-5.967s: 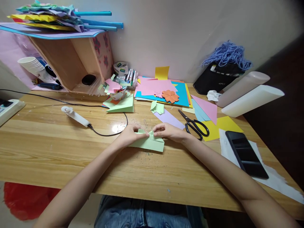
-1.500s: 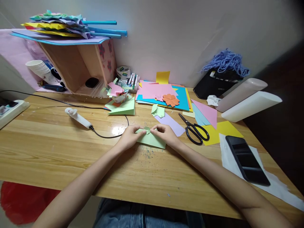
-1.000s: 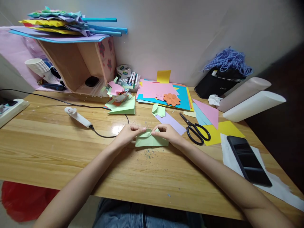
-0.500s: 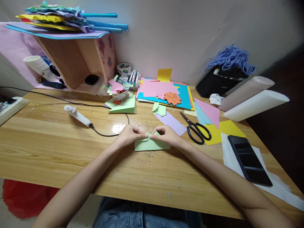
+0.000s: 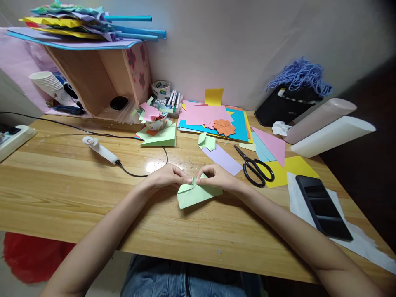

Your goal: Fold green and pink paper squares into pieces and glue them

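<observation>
A folded sheet of light green paper (image 5: 198, 195) is held over the table in front of me, its lower left corner hanging toward me. My left hand (image 5: 169, 176) pinches its top edge between thumb and fingers. Close beside it, my right hand (image 5: 216, 176) pinches the same edge, the two thumbs almost meeting at a small fold. The fingers behind the paper are partly hidden. Just beyond my hands lie a small folded green paper piece (image 5: 210, 143) and a purple paper strip (image 5: 223, 160).
Black-handled scissors (image 5: 254, 167) lie to the right, near yellow paper (image 5: 301, 169) and a phone (image 5: 323, 207). A white corded tool (image 5: 102, 151) rests at the left. Behind are stacked coloured sheets (image 5: 207, 114), an orange paper flower (image 5: 224, 127) and a scrap-filled cup (image 5: 157, 123).
The green paper has tilted, its left end swinging down toward me and its fold opening a little. Both hands keep their pinch, and my left hand has shifted slightly.
</observation>
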Available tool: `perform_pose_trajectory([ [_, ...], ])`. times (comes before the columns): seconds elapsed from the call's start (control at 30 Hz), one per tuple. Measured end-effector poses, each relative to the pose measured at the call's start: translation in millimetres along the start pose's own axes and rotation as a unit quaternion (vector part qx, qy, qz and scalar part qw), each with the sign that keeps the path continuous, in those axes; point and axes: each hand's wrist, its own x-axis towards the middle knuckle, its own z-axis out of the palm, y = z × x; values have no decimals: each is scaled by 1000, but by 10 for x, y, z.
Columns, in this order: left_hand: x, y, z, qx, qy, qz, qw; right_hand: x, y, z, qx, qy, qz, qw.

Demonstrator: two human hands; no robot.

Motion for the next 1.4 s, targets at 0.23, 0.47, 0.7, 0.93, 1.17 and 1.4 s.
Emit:
perform_pose_trajectory([
  [0.23, -6, 2, 30, 38, 25, 1, 999, 5, 11, -4, -12, -12, -18, 1000],
  [0.47, 5, -13, 43, 34, 2, 28, 999, 8, 32, -15, 52, -28, -28, 998],
  [0.7, -39, 67, 58, 52, -20, 70, 996, 36, 131, -23, 124, -26, -46, 991],
  [0.93, -54, 114, -1, 76, 15, 103, 992, 32, 145, 36, 62, 41, -68, 995],
  [1.17, -7, 71, 37, 63, 117, 119, 984, 47, 149, 58, 7, 170, -95, 981],
  [1.4, 16, 18, 223, 141, 224, 175, 948, 39, 131, 74, -37, 177, -119, 976],
])
